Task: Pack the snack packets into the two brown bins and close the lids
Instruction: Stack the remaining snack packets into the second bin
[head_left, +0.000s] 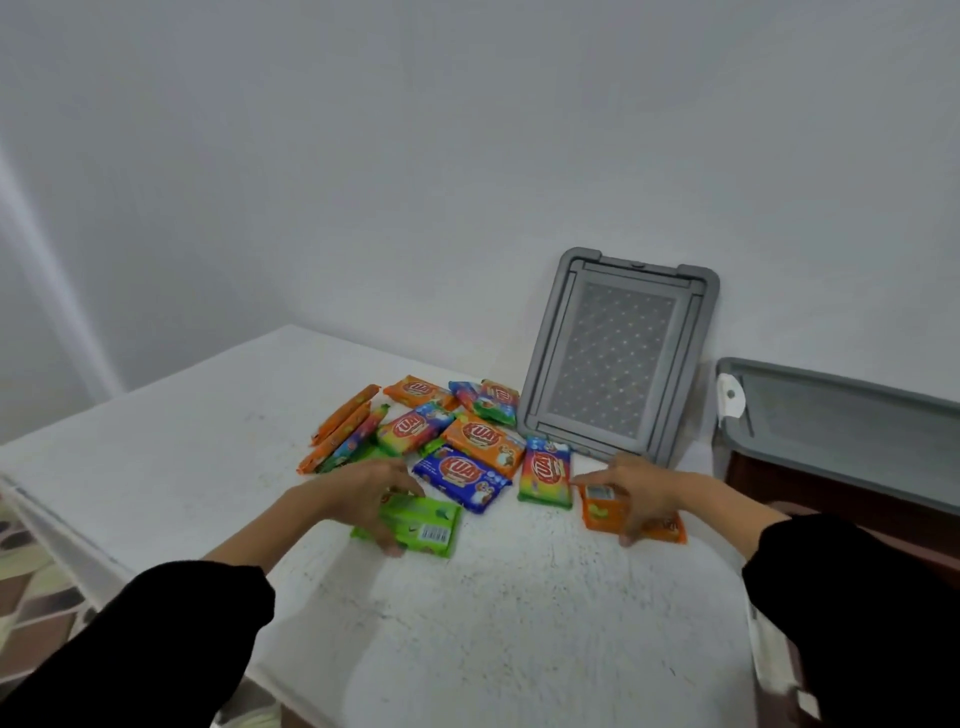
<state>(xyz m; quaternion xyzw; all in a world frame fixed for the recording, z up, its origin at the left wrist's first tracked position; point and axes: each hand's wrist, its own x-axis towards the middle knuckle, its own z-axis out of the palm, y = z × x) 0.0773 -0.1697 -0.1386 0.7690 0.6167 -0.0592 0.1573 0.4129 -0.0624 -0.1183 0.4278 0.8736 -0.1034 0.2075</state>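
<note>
Brown plastic bin (769, 483) at three o'clock
Right hand (639, 493), nearer, grips orange foil packet (602, 506); left hand (363, 488) grips green foil packet (426, 525).

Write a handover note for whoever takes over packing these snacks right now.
Left hand grips a green packet; right hand grips an orange packet.
Other packets lie piled on the table behind them.
A grey lid leans on the wall; one brown bin shows at the right edge.
Done: nothing visibly packed.
Left: pack every packet, close both lids.
</note>
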